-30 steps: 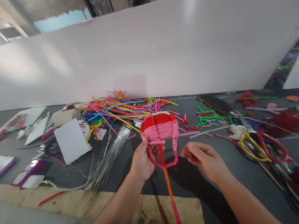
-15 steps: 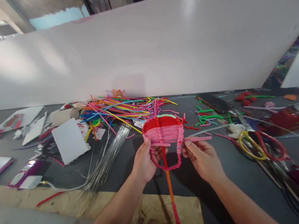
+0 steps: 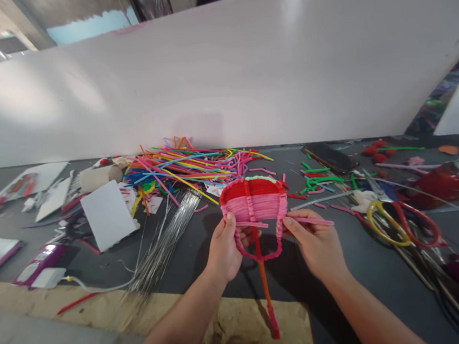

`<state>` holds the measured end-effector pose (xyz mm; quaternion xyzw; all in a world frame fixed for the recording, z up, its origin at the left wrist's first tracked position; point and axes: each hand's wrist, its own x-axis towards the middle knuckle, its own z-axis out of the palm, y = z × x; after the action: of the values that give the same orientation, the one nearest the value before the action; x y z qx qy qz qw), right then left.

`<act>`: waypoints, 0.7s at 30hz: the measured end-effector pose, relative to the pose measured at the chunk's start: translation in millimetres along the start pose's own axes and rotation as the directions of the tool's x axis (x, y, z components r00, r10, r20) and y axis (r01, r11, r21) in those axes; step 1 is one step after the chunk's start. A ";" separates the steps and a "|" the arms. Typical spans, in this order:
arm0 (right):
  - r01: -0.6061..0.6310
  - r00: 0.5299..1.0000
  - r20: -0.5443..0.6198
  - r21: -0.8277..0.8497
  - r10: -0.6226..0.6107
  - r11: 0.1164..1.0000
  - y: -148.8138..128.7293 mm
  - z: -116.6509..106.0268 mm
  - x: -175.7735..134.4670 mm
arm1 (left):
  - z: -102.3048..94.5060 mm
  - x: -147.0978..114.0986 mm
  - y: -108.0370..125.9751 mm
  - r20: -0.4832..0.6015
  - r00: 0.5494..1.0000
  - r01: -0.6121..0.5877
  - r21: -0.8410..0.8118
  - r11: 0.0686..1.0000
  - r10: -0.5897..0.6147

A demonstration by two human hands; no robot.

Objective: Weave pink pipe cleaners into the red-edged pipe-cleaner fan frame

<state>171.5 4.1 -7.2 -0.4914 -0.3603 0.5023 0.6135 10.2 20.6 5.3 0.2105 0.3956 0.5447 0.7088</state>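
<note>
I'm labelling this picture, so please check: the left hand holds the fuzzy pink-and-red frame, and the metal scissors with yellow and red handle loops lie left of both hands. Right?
Not quite: the head view shows the metal scissors with yellow and red handle loops lying to the right, past the right hand. The left hand does hold the fuzzy pink-and-red frame.

The left hand holds one side of a fuzzy pink and red shape with a long stem. The right hand pinches a pink strip at the other side. Bright sticks lie behind, scissors to the right.
</note>
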 end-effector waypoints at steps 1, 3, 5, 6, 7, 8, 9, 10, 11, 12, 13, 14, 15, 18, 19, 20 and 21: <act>-0.002 1.000 -0.003 -0.006 0.002 1.000 0.2 -0.3 0.6 | -0.1 -0.6 0.1 0.010 1.000 -0.002 0.011 1.000 0.002; 0.000 1.000 -0.001 -0.008 0.000 1.000 1.1 -1.0 1.3 | -1.1 -1.7 0.4 0.035 0.999 -0.017 0.042 0.999 0.015; 0.002 1.000 0.004 -0.011 -0.002 1.000 1.7 -1.3 1.4 | -2.7 -2.5 0.6 0.063 0.998 -0.035 0.084 0.996 0.030; 0.003 1.000 0.005 -0.012 -0.003 1.000 1.6 -1.3 1.2 | -3.5 -2.7 0.6 0.071 0.997 -0.042 0.103 0.994 0.035; 0.003 1.000 0.005 -0.015 -0.003 1.000 1.3 -1.2 1.0 | -4.2 -2.9 0.6 0.073 0.997 -0.044 0.117 0.992 0.035; 0.004 1.000 0.006 -0.019 -0.004 1.000 0.9 -1.2 0.9 | -4.8 -2.9 0.5 0.070 0.997 -0.044 0.123 0.991 0.036; 0.005 1.000 0.006 -0.024 -0.005 1.000 0.5 -1.2 0.8 | -5.1 -2.9 0.5 0.066 0.997 -0.043 0.123 0.991 0.035; 0.008 1.000 0.007 -0.031 -0.008 0.999 0.2 -1.4 0.8 | -5.1 -2.8 0.5 0.063 0.997 -0.040 0.119 0.992 0.032; 0.011 1.000 0.009 -0.039 -0.011 0.999 0.0 -1.6 0.9 | -5.0 -2.8 0.6 0.061 0.998 -0.036 0.113 0.993 0.029; 0.013 1.000 0.009 -0.047 -0.012 0.999 0.1 -1.8 1.0 | -4.8 -2.8 0.9 0.061 0.998 -0.030 0.109 0.994 0.024; 0.013 1.000 0.009 -0.051 -0.013 0.999 0.3 -2.1 1.3 | -4.6 -2.7 1.3 0.063 0.998 -0.025 0.108 0.994 0.018; 0.015 1.000 0.009 -0.051 -0.014 0.999 0.6 -2.3 1.5 | -4.4 -2.8 1.9 0.069 0.998 -0.020 0.109 0.994 0.012; 0.015 1.000 0.010 -0.047 -0.015 0.999 1.1 -2.5 1.7 | -4.4 -2.8 2.7 0.080 0.997 -0.014 0.110 0.994 0.005; 0.006 1.000 0.018 -0.014 -0.006 1.000 3.0 -2.9 2.4 | -4.8 -2.7 5.2 0.135 0.991 -0.003 0.107 0.994 -0.012; -0.002 1.000 0.021 0.002 0.001 1.000 3.8 -3.0 2.6 | -4.9 -2.7 6.0 0.145 0.989 0.001 0.102 0.995 -0.016; -0.010 1.000 0.025 0.020 0.009 1.000 4.5 -3.1 2.8 | -5.0 -2.6 6.6 0.148 0.989 0.007 0.095 0.995 -0.021; -0.016 1.000 0.027 0.038 0.015 0.999 5.1 -3.3 3.0 | -4.9 -2.5 7.1 0.144 0.989 0.016 0.088 0.996 -0.028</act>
<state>173.9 6.3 -13.2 -0.4754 -0.3551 0.5204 0.6141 1.9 19.8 8.4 0.2758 0.3687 0.5024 0.7319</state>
